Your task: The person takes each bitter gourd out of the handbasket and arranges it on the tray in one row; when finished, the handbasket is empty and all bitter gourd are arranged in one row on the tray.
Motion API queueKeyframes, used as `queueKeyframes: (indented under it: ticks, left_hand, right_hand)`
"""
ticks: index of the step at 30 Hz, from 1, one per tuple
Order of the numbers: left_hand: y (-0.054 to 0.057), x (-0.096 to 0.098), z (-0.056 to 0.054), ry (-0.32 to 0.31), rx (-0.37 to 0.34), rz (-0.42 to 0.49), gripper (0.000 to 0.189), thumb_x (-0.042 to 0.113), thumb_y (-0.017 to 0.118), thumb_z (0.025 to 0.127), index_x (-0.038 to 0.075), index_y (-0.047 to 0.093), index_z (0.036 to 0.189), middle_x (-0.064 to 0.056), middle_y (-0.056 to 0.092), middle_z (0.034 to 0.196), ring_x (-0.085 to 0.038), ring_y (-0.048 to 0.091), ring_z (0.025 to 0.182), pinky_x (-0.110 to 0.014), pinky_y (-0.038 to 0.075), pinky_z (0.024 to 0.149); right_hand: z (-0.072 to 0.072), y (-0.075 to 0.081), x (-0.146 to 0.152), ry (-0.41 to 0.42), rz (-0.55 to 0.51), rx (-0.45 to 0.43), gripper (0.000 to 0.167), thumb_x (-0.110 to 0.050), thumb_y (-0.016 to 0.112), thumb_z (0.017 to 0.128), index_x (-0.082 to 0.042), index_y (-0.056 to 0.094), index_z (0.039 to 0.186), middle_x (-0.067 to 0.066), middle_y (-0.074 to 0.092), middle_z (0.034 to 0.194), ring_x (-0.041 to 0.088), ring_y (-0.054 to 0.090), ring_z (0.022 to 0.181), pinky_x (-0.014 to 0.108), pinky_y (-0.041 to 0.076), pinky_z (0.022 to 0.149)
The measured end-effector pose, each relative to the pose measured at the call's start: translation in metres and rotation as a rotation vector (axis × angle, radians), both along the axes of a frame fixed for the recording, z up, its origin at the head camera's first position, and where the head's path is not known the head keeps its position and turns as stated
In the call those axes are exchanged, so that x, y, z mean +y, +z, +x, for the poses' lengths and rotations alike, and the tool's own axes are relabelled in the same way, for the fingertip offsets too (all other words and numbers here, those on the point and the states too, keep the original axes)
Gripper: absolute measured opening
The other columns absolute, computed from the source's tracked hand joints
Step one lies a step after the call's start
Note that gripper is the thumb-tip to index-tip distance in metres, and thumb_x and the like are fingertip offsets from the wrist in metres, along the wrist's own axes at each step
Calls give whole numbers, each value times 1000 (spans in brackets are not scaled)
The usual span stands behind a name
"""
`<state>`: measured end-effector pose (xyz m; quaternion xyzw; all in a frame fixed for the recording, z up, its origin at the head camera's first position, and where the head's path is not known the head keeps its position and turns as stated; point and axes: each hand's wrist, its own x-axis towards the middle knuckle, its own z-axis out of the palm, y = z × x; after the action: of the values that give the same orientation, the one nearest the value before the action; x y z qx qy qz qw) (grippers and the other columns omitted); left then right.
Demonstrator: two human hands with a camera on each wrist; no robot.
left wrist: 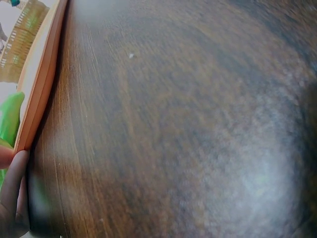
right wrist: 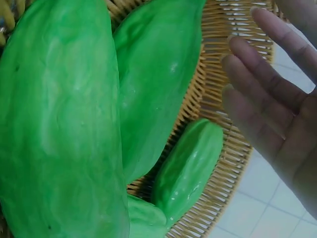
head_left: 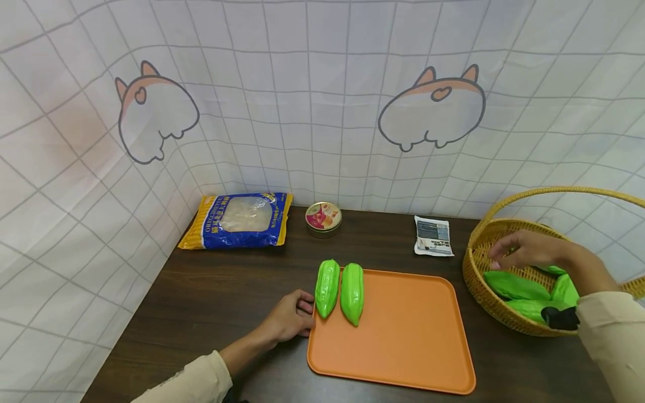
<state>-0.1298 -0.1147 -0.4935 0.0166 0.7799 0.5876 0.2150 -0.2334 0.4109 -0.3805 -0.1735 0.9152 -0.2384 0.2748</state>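
My left hand grips the left rim of an orange tray, thumb on the rim and fingers against its outer side in the left wrist view. Two glossy green bitter melons lie side by side at the tray's upper left, close to that hand. Over the wicker basket on the right hovers my right hand, holding nothing. Its fingers are relaxed and spread apart in the right wrist view. Beneath it, several more green bitter melons rest inside the basket, partly hidden by my forearm in the head view.
Along the back of the dark wooden table lie a blue and yellow pasta bag, a round tin and a small white packet. A tall handle arches over the basket. A checked curtain hangs behind the table.
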Motion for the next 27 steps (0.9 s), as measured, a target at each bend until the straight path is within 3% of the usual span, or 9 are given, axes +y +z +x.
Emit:
queueKeyframes:
  ticks: [12, 20, 27]
  left_hand:
    - [1, 0, 0, -5, -1, 1, 56, -5, 70, 73, -6, 52, 126, -16, 57, 106, -19, 62, 82, -35, 63, 63]
    - [2, 0, 0, -2, -4, -5, 56, -5, 70, 73, -6, 52, 126, -16, 57, 107, -19, 62, 82, -35, 63, 63]
    - [2, 1, 0, -1, -2, -2, 56, -5, 69, 72, -7, 52, 125, -17, 57, 106, -19, 62, 81, -35, 63, 63]
  right_hand:
    - [-9, -14, -1, 15, 31, -169, 36, -27, 73, 91, -3, 68, 117, 13, 63, 121, 21, 58, 106, 36, 55, 82]
    - [-8, -17, 2, 40, 71, -188, 43, -25, 74, 90, 2, 65, 122, 18, 64, 123, 29, 61, 109, 42, 58, 84]
    - [-8, -17, 4, 59, 90, -216, 56, -25, 75, 89, 9, 58, 130, 34, 56, 132, 54, 53, 121, 58, 56, 90]
